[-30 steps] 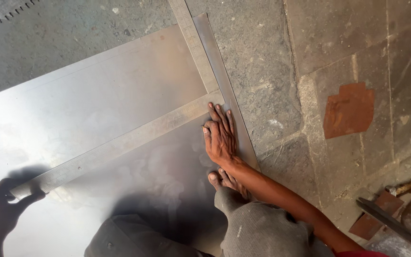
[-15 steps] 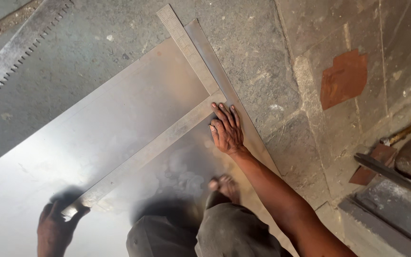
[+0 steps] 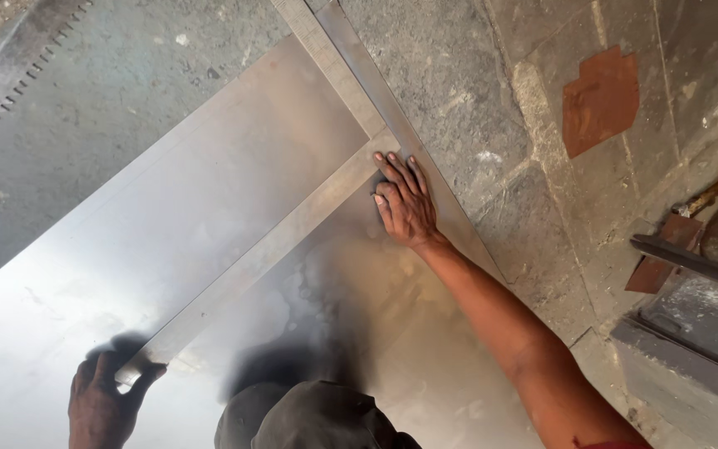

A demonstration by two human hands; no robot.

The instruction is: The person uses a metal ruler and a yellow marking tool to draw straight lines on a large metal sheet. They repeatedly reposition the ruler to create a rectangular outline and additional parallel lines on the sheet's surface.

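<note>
A large shiny metal sheet [image 3: 209, 208] lies flat on the stone floor. A long steel square [image 3: 276, 241] rests on it, one arm running diagonally across the sheet, the other along the sheet's right edge. My right hand [image 3: 405, 204] lies flat with fingers spread on the sheet, pressing against the inner corner of the square. My left hand [image 3: 105, 403] grips the near end of the square's long arm at the lower left. My knee, in dark cloth [image 3: 309, 416], shows at the bottom.
A saw blade with large teeth [image 3: 10, 75] lies on the floor at the upper left. A rust-coloured patch [image 3: 600, 100] marks the floor at the right. Metal pieces and a wooden-handled tool [image 3: 708, 249] sit at the right edge.
The view has shifted, so the sheet and square sit lower and more to the left. Both hands stay on the square; my left hand still holds its near end.
</note>
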